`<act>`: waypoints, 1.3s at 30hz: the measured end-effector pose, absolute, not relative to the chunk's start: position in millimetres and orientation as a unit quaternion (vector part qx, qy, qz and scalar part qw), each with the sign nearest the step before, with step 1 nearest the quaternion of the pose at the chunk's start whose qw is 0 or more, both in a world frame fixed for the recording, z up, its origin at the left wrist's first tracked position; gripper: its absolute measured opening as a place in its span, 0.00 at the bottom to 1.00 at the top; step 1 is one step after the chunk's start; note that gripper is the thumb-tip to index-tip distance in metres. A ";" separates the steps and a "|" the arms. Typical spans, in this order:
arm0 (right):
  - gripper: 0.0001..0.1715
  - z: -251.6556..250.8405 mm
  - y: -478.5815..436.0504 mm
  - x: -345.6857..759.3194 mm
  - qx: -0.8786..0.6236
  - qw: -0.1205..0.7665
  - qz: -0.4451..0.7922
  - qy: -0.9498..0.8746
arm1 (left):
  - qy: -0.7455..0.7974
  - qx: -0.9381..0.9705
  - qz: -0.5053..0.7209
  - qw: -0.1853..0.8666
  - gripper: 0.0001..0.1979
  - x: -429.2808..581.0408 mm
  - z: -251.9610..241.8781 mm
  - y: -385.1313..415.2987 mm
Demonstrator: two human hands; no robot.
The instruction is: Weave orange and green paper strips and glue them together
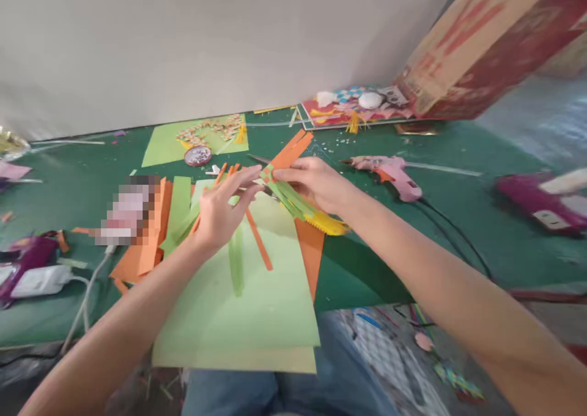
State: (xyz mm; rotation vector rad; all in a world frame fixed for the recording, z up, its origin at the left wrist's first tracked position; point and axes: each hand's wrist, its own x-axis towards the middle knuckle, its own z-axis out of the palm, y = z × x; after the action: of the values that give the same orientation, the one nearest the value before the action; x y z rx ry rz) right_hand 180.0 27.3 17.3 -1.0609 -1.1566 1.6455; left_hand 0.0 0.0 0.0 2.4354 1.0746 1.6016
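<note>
Green table [458, 150], pale wall [206, 43] behind; right fingers [287, 175] hold paper strips [291, 151].

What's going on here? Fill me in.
A person is handling a small woven piece of orange and green paper strips. The right hand pinches it, and the left hand has its fingertips at its edge. Long strip ends stick out, unwoven. Pale green sheets lie below; a pink glue gun rests to the right.
</note>
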 end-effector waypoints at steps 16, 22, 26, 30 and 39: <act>0.13 20.7 24.4 180.5 -0.414 0.412 0.659 -0.474 | 0.334 0.800 0.499 -0.007 0.09 -1.5 3.3 -1.2; 0.12 19.6 24.7 181.6 -0.408 0.401 0.656 -0.492 | 0.341 0.796 0.500 0.002 0.08 -2.8 1.4 -0.7; 0.13 19.8 24.6 182.0 -0.404 0.399 0.656 -0.498 | 0.343 0.793 0.503 0.012 0.07 -2.2 1.4 -1.1; 0.15 18.6 25.1 182.2 -0.400 0.405 0.652 -0.501 | 0.387 0.771 0.499 0.089 0.10 -0.2 4.9 -3.2; 0.18 10.8 25.3 181.5 -0.423 0.400 0.596 -0.553 | 0.465 0.682 0.430 0.365 0.18 4.6 12.3 -5.2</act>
State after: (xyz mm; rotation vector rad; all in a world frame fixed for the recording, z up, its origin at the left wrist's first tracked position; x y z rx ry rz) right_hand 181.5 25.3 10.8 -1.0697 -1.3983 1.5083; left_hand 4.6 -5.2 12.3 1.7540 1.1963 1.1049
